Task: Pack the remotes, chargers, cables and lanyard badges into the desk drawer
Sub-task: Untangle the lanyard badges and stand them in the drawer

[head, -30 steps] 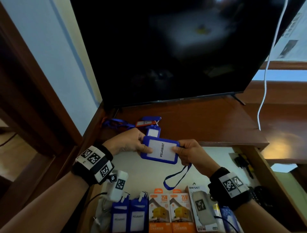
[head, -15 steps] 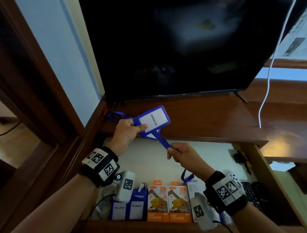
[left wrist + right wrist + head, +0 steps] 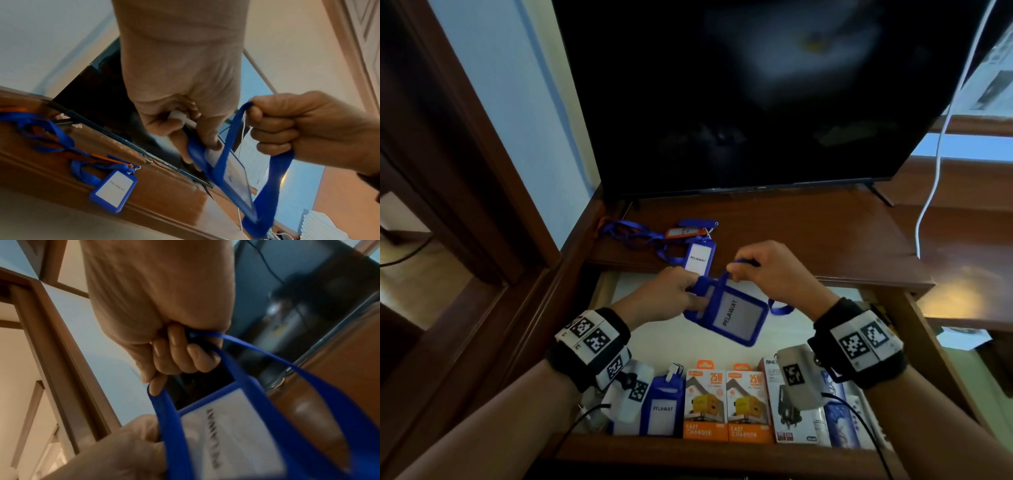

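Head view: left hand [image 3: 667, 294] gripped the blue badge [image 3: 729, 313] while right hand [image 3: 767, 270] pinched its lanyard [image 3: 722, 274]; winding snugly would keep loops compact for the drawer [image 3: 914, 346].

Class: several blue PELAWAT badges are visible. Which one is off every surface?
The blue badge gripped by both hands over the open drawer; the others lie on the desktop or stand in the drawer.

Dark television [image 3: 756, 96] on wooden desk [image 3: 808, 240], pale blue wall [image 3: 493, 85].
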`<action>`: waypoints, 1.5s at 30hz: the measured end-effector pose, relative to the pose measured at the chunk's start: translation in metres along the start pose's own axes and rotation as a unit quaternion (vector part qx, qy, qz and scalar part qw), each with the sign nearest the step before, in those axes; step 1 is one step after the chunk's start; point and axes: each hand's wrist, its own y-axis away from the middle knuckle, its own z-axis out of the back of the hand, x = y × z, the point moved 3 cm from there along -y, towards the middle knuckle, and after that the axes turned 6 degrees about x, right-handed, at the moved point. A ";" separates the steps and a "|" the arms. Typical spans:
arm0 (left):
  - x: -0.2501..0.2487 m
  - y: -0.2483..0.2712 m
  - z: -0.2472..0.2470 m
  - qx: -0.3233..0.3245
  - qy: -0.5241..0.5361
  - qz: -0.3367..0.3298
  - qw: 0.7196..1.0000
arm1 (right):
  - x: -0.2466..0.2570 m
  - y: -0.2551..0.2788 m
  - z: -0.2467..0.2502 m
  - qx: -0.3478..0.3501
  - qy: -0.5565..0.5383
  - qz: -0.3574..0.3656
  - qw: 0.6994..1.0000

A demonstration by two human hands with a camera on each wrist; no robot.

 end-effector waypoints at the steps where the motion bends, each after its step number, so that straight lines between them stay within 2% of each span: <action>1: 0.001 0.003 0.000 0.016 0.019 -0.006 1.000 | -0.004 0.000 -0.001 0.004 -0.009 -0.004 1.000; 3: 0.001 0.008 0.001 0.035 0.063 -0.019 0.997 | -0.013 0.000 -0.009 0.017 -0.056 -0.013 0.998; 5: 0.000 0.012 0.002 0.038 0.118 -0.036 0.992 | -0.020 0.002 -0.019 0.030 -0.161 -0.023 0.986; 9: -0.002 0.017 0.004 0.027 0.189 -0.079 0.978 | -0.019 0.008 -0.039 0.064 -0.383 -0.009 0.921; 12: -0.003 0.017 0.003 0.029 0.265 -0.101 0.959 | -0.018 0.014 -0.052 0.044 -0.512 -0.028 0.857; 14: -0.004 0.016 0.003 0.009 0.303 -0.102 0.947 | -0.019 0.015 -0.061 0.029 -0.564 -0.035 0.824; 15: -0.004 0.015 0.003 -0.014 0.315 -0.100 0.944 | -0.019 0.013 -0.066 0.033 -0.569 -0.035 0.821; 17: 0.001 0.010 0.003 -0.083 0.328 -0.080 0.938 | -0.019 0.009 -0.075 0.037 -0.536 -0.081 0.839; 19: 0.006 0.007 0.005 -0.155 0.344 -0.054 0.925 | -0.017 0.006 -0.078 0.033 -0.454 -0.106 0.884; 22: 0.011 0.002 0.008 -0.236 0.312 -0.024 0.920 | -0.006 0.010 -0.077 0.050 -0.316 -0.058 0.946; 26: 0.027 -0.003 0.003 -0.254 0.209 0.011 0.944 | 0.007 0.013 -0.071 0.092 -0.181 -0.011 0.979; 29: 0.044 -0.006 -0.007 -0.224 0.070 0.056 0.970 | 0.009 0.011 -0.062 0.113 -0.137 0.004 0.984; 31: 0.049 -0.007 -0.014 -0.173 0.026 0.076 0.982 | 0.007 0.010 -0.056 0.114 -0.113 0.012 0.987; 35: 0.042 -0.003 -0.020 -0.066 -0.006 0.042 0.997 | -0.009 0.005 -0.048 0.100 -0.086 0.008 0.991; 38: 0.038 0.001 -0.019 -0.023 0.051 0.021 0.998 | -0.021 0.006 -0.046 0.068 -0.146 -0.004 0.987; 41: 0.036 0.004 -0.023 -0.002 0.135 -0.003 0.991 | -0.030 0.011 -0.050 0.063 -0.246 -0.022 0.967; 45: 0.031 0.003 -0.032 -0.013 0.272 -0.065 0.960 | -0.042 0.016 -0.058 0.054 -0.338 -0.035 0.939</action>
